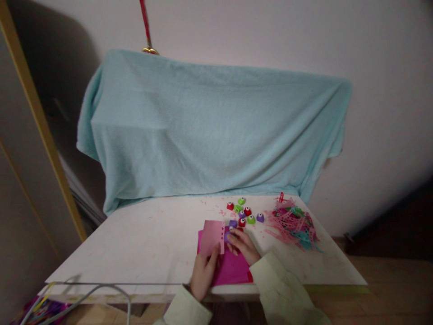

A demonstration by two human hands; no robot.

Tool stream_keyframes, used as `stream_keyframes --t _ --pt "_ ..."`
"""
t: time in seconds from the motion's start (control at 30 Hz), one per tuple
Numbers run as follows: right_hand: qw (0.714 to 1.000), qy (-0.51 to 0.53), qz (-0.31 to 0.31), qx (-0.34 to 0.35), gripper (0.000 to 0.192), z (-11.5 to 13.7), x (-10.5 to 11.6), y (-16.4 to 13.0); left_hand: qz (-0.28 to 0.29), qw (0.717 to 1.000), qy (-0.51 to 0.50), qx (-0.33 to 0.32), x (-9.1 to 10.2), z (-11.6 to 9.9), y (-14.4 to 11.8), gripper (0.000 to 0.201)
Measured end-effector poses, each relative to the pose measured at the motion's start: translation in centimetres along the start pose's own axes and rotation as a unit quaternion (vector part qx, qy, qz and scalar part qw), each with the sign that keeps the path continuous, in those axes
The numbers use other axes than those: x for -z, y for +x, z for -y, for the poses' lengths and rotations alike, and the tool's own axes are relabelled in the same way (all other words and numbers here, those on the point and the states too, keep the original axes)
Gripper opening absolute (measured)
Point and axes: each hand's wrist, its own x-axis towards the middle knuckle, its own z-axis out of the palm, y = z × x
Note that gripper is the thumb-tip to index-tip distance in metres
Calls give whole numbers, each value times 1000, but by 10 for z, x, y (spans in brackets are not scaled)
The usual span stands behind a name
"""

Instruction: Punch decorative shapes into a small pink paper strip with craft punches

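Punching step judged in hand: light pink paper strip (212,236) is pinched in closed left-hand (203,273) grip over magenta sheet (232,266) near front desk (142,243) edge, right hand (242,246) closed on purple punch (227,234) at strip edge; next hole needs strip shifted along.

left hand (203,273) holds pale pink paper strip (213,237); right hand (242,246) presses purple punch (228,234) on it.
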Motion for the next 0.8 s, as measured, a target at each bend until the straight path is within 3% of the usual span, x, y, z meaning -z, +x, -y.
stream_keyframes --t 0.53,0.8 --pt "1000 -18 17 2 30 -5 0 2 10 1000 13 -16 2 -2 0 48" --pt "999 -44 24 1 28 6 -4 -4 22 999 20 -23 2 -4 1 47"
